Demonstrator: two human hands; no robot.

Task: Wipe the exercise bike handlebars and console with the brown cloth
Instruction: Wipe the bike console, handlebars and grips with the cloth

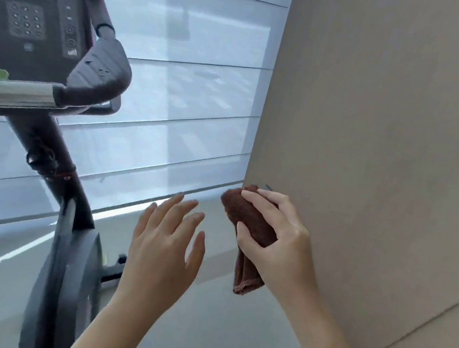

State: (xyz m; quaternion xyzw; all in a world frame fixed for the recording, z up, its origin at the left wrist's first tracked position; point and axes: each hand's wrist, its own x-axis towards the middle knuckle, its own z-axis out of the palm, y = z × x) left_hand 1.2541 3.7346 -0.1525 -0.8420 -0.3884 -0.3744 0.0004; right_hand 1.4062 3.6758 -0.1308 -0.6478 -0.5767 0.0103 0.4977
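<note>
The exercise bike's dark console [23, 8] with its keypad fills the upper left. Below and right of it curve the padded black handlebars [102, 75], joined to a silver bar [9, 92]. My right hand [277, 241] grips a folded brown cloth [247, 222] in the air near the wall, well to the right of and below the handlebars. My left hand [166, 239] hovers beside the cloth with fingers spread, holding nothing. Neither hand touches the bike.
The bike's black post [53, 158] and flywheel housing [66, 283] stand at lower left. A window with translucent blinds [177, 75] runs behind. A beige wall [393, 139] closes the right side. Pale floor [211, 336] lies below.
</note>
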